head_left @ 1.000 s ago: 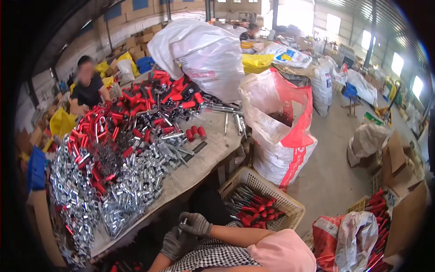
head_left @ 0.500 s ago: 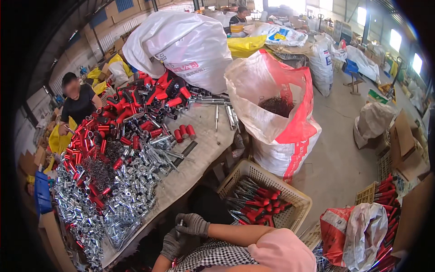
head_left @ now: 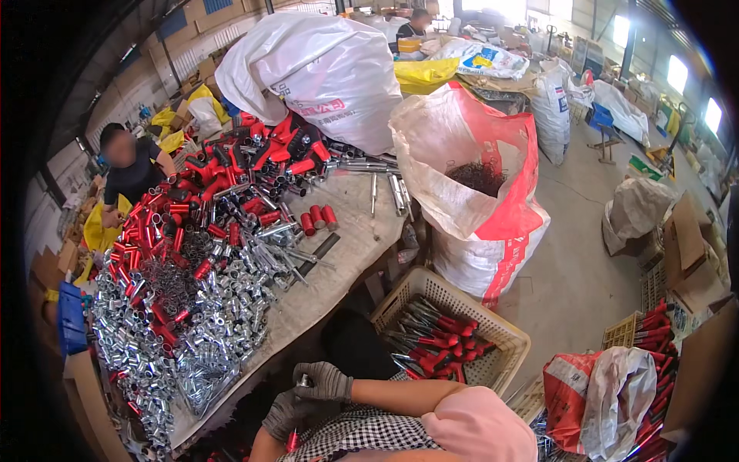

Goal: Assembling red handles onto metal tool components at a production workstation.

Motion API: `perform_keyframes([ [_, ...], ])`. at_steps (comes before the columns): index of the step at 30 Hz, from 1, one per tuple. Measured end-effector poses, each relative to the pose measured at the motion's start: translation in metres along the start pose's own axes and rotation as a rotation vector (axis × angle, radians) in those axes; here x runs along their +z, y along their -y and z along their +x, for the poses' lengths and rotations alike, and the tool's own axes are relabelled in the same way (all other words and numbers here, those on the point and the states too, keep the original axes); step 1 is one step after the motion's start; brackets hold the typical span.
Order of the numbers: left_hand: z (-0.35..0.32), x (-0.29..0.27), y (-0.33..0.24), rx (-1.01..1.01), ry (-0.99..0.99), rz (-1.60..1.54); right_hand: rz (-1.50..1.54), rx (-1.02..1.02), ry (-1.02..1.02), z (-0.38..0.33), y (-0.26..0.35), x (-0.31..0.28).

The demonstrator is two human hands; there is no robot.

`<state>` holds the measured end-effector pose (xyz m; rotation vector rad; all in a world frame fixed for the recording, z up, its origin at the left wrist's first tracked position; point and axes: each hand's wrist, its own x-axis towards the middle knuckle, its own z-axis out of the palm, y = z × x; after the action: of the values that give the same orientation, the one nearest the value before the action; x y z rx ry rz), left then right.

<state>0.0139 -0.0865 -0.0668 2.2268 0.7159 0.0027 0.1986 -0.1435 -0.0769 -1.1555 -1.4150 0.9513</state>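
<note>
Both my hands wear grey knit gloves and are held together over my lap. My right hand (head_left: 327, 383) is closed, its fingertips pinching a small shiny metal part (head_left: 305, 380). Just below it, my left hand (head_left: 282, 416) is curled round something largely hidden by the glove. A red end (head_left: 292, 440) sticks out beneath the left hand. Whether that red end and the metal part belong to one piece, I cannot tell. A checkered cloth (head_left: 354, 433) lies under my forearms.
A table (head_left: 358, 212) at left bears heaped red sleeves (head_left: 146, 231), metal collars (head_left: 131, 339) and springs. A plastic crate (head_left: 508, 350) of red-handled tools stands beside my right arm. Behind it is a red-and-white sack (head_left: 454, 254). Another person (head_left: 127, 169) sits across the table.
My left hand has shifted slightly down and left, and more of the red end shows below it. The right hand still pinches the metal part. The view has shifted a little.
</note>
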Motion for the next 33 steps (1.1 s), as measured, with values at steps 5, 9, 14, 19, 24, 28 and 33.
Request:
perform_keyframes([
  [5,-0.004,-0.007,0.006,0.271,0.036,0.183,0.025,-0.057,0.011,0.002,0.005,0.006],
  [9,-0.012,-0.014,-0.004,0.219,0.070,0.010,-0.005,-0.058,0.033,0.001,0.014,0.009],
  [14,-0.022,-0.008,0.011,0.161,0.099,-0.113,-0.015,-0.049,0.065,0.000,0.023,0.016],
  [19,-0.024,-0.017,-0.010,-0.079,0.153,-0.072,0.052,-0.045,0.096,0.003,0.033,0.014],
  [24,-0.033,-0.023,-0.014,0.139,0.043,0.051,0.061,-0.061,0.100,0.006,0.042,0.021],
  [28,-0.037,-0.028,-0.022,-0.117,0.079,-0.119,0.071,-0.032,0.115,0.010,0.039,0.029],
  [33,-0.044,-0.027,-0.017,0.267,-0.037,0.114,0.065,-0.056,0.115,0.011,0.041,0.038],
])
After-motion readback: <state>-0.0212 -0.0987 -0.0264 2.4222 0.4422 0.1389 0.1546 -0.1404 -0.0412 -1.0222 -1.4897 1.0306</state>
